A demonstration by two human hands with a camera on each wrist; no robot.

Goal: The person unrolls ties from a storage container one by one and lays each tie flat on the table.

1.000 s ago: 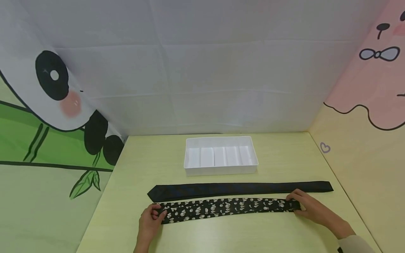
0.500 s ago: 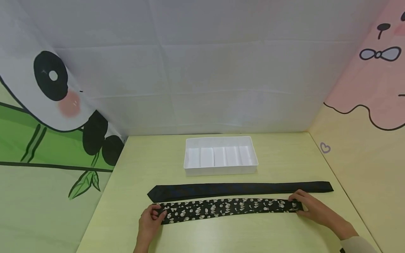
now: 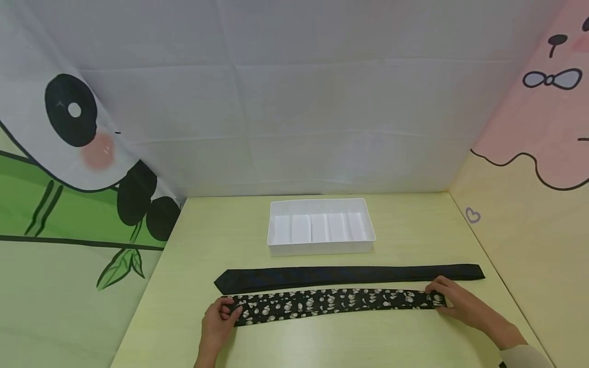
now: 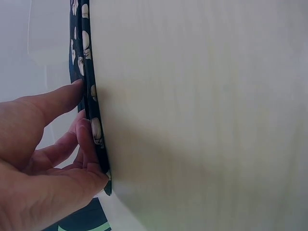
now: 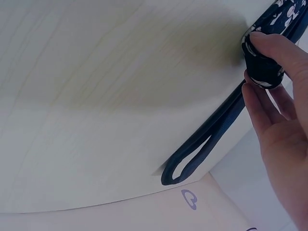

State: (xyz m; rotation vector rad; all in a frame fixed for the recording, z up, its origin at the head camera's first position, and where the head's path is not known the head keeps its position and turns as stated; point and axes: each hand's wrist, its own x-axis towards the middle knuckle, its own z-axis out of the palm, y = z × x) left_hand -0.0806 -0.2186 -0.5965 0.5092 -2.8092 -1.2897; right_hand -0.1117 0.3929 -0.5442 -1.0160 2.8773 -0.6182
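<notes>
A black necktie with a pale floral-looking print (image 3: 322, 301) lies lengthwise across the table in front of me. At its left end my left hand (image 3: 217, 322) grips the edges between thumb and curled fingers. My right hand (image 3: 465, 306) pinches the folded right end, thumb on one side and fingers on the other. In the right wrist view this end of the printed necktie (image 5: 263, 67) shows as a rounded fold. Just behind it a plain dark necktie (image 3: 345, 274) lies nearly parallel, its pointed tip at the left. Its right end makes a narrow loop in the right wrist view.
A white tray with several compartments (image 3: 322, 248) stands behind the neckties on the pale wooden table (image 3: 414, 225). A white cloth (image 3: 294, 128) hangs along the back, and cartoon-printed panels (image 3: 520, 214) close in the sides.
My right hand has slid a little to the right, and the folded end of the printed necktie has gone with it. The left hand and the dark necktie have stayed put.
</notes>
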